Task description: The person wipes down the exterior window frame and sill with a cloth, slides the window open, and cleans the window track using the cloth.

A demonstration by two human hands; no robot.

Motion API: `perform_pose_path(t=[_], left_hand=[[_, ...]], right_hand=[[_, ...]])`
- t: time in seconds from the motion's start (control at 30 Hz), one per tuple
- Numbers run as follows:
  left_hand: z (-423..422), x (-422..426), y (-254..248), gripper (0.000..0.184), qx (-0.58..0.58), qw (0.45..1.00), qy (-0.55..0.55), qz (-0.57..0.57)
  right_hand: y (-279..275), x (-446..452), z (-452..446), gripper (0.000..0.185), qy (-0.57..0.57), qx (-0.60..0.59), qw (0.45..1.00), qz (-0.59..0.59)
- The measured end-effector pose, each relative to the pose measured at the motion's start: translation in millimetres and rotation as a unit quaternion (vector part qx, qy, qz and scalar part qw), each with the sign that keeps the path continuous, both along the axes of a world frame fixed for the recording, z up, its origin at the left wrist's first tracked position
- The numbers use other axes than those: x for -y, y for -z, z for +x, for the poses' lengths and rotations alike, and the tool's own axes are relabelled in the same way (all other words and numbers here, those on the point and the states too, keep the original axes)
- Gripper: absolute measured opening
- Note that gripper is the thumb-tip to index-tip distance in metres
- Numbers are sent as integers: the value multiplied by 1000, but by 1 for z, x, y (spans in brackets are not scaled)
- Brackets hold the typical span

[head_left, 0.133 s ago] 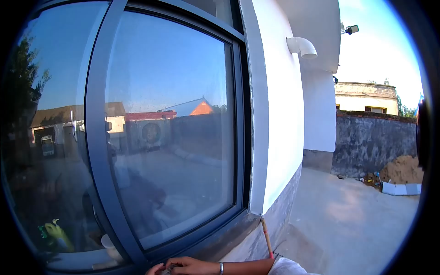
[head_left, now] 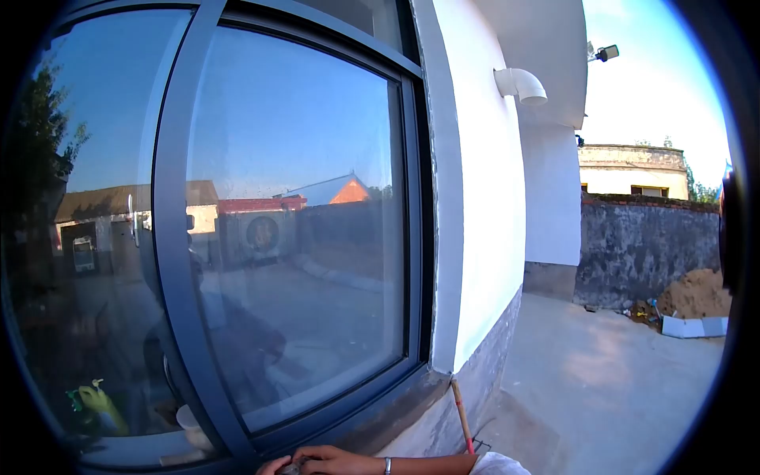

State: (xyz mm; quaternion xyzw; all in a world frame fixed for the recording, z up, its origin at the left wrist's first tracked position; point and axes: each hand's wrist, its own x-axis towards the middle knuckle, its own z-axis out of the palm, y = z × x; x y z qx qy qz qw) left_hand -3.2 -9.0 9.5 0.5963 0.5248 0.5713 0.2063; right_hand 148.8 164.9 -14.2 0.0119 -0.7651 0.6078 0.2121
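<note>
Steadying the small greyish object [head_left: 292, 469], at the head view's bottom edge near the window frame [head_left: 172, 237], seems best done two-handed: left hand [head_left: 274, 465] and right hand [head_left: 326, 460] adjoin it, fingers curled; grip closure cannot be told.

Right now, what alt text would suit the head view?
The left hand and right hand meet at the bottom edge, at a small greyish item too hidden to identify. Above them, a large dark-framed window reflects buildings; a white wall stands to its right.
</note>
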Motion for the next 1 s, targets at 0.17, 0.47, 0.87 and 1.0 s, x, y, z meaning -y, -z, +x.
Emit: perform_pose_path(t=[0.17,0.47,0.87,1.0], left_hand=[[11,8,-7,51,-46,999,-25,0],[31,28,5,38,-5,982,-187,-23],[129,67,67,35,93,919,-382,-20],[145,87,84,42,122,894,-431,-15]], right_hand=[[10,12,4,18,51,30,994,-88],[-39,39,20,51,-70,238,969,-14],[6,44,41,33,-164,266,940,136],[10,62,20,30,-197,253,936,147]])
